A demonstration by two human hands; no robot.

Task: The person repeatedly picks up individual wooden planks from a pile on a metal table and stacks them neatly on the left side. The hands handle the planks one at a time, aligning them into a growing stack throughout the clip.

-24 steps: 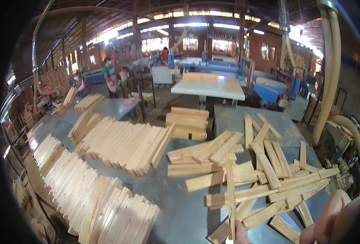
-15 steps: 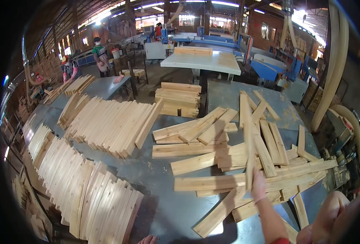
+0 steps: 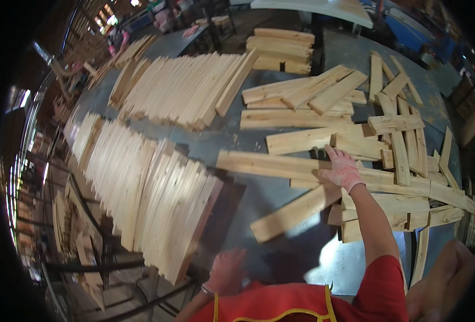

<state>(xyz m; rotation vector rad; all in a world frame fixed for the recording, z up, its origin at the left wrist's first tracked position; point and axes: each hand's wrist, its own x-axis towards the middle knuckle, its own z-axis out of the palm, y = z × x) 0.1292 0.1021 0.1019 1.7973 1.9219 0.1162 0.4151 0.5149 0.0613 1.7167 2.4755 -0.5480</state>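
My right hand (image 3: 343, 169), in a pink-and-white glove, reaches over the loose boards. Its thumb and fingers span the width of a long pale wooden board (image 3: 269, 163) near that board's right part. Just below, another board (image 3: 286, 217) lies aslant on the grey metal table (image 3: 243, 214). My left hand (image 3: 227, 271) is low in front of my red apron, close to the near end of a row of boards (image 3: 181, 214) standing on edge. Motion blurs its fingers, and no board shows in it.
A second row of boards on edge (image 3: 184, 88) stands farther back, beside a stacked pile (image 3: 280, 48). Loose boards (image 3: 403, 145) lie crisscrossed on the right. A blurred bare limb (image 3: 446, 279) shows at lower right. Other people stand at the far left.
The view has tilted down and left. My right hand has let go of the board it held pointing away and now grasps another. A short board lies across those at right. My left hand shows more.
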